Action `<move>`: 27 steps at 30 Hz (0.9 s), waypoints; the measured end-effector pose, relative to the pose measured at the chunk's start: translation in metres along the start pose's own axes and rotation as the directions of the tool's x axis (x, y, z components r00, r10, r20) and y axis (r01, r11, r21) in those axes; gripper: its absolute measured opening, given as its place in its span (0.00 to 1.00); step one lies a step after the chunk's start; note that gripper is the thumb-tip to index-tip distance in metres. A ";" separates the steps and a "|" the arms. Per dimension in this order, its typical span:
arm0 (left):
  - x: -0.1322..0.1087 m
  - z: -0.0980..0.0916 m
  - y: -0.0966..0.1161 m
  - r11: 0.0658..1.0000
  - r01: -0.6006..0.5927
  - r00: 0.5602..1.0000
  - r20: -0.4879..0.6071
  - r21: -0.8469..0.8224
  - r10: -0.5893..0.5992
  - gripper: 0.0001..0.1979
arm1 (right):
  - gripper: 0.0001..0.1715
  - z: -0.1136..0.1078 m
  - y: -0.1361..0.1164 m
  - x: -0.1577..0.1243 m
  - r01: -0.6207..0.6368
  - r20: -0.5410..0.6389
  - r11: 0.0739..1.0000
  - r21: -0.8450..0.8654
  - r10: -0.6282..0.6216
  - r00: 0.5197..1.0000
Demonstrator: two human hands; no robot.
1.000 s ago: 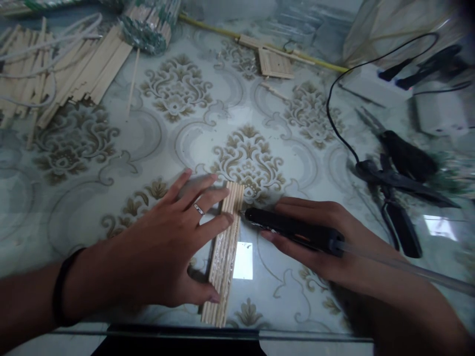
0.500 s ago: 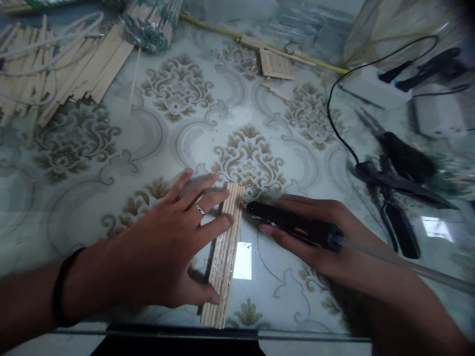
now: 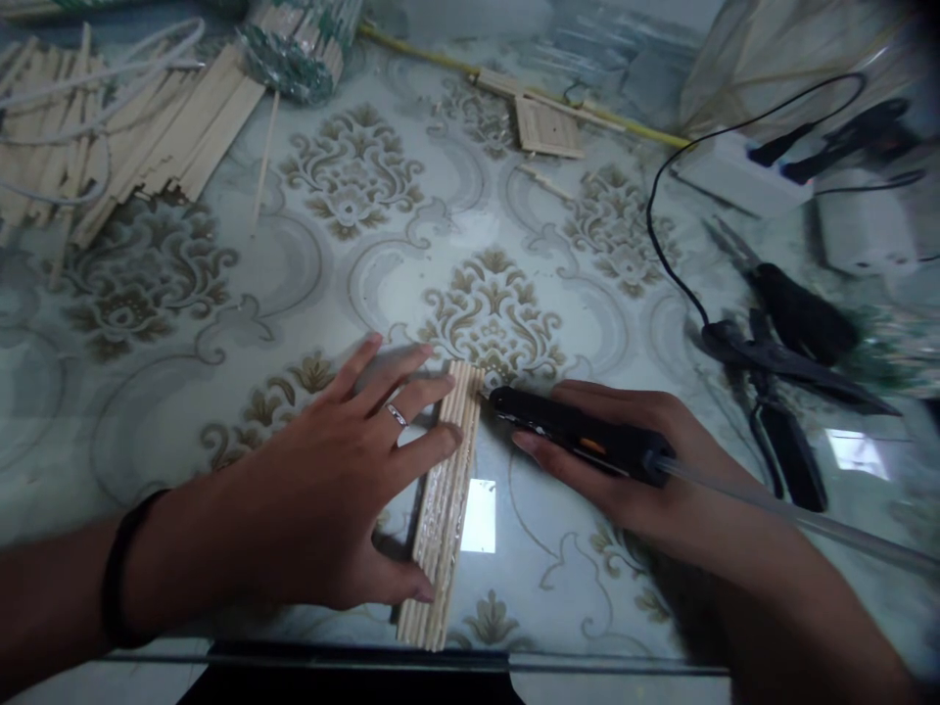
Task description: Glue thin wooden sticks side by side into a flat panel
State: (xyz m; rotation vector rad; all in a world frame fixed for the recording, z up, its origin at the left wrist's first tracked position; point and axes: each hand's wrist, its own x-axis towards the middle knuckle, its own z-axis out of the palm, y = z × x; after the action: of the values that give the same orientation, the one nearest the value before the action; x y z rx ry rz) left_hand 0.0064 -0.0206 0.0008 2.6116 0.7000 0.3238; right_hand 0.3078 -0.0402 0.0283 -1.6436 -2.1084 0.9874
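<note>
A narrow panel of glued wooden sticks lies on the patterned glass table, running from near edge toward the middle. My left hand rests flat beside it, fingers spread, with fingertips and thumb pressing on the panel's left side. My right hand is wrapped round a black glue gun with a clear glue stick trailing back. The gun's nozzle touches the panel's right edge near its far end.
Loose wooden sticks and white cord are heaped at the far left. A small stick square and a yellow rod lie at the back. Black pliers and cutters, a black cable and a white power strip crowd the right.
The glue gun's nozzle has crept away from me along the panel's right edge, toward its far end. My left hand has stayed put.
</note>
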 end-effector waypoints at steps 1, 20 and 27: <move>0.000 0.000 0.000 1.000 -0.001 1.000 -0.001 0.000 0.001 0.54 | 0.22 0.000 0.000 0.000 -0.003 -0.006 1.000 -0.002 0.003 1.000; -0.001 0.002 0.000 1.000 0.010 1.000 -0.020 -0.014 -0.010 0.55 | 0.19 0.010 0.006 -0.001 -0.110 -0.087 0.991 0.079 0.117 0.989; -0.001 0.002 0.000 1.000 -0.003 1.000 -0.029 0.008 0.004 0.56 | 0.22 0.010 0.005 0.002 -0.135 -0.104 0.988 0.070 0.142 0.984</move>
State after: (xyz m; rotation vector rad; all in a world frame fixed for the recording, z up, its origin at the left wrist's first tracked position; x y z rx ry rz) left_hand 0.0064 -0.0219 -0.0015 2.6204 0.7077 0.3617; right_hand 0.3048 -0.0416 0.0176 -1.7901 -1.8962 0.9703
